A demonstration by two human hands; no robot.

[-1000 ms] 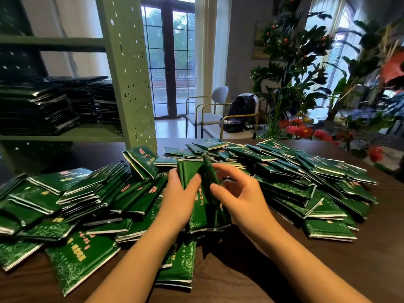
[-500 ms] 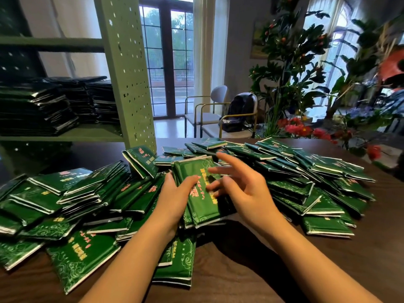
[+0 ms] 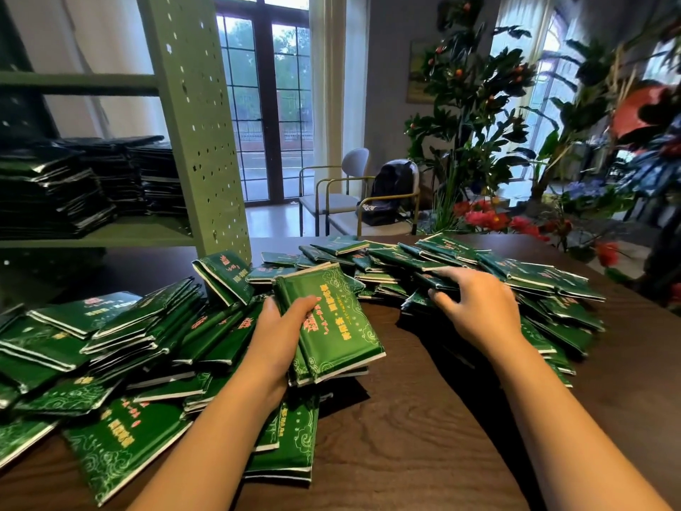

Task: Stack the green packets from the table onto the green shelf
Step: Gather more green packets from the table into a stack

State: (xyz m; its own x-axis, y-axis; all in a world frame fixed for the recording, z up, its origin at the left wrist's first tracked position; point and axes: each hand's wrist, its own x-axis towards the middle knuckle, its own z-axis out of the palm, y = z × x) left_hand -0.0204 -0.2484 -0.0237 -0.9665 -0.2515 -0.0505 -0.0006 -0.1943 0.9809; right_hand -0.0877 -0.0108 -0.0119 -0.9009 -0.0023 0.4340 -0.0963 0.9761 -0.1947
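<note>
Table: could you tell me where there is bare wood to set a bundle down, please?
Bare wood shows on the table between the two forearms, nearer than the bundle the left hand holds. More shows right of the right forearm, by the near edge. The left pile and the right heap are crowded.

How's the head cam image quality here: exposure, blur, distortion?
Head view: window blown out, backlighting the room; shelf stacks underexposed, detail lost; shelf post leans from wide-angle distortion; held packets in the left hand sharp; right hand, pinching loose packets, slightly soft.
</note>
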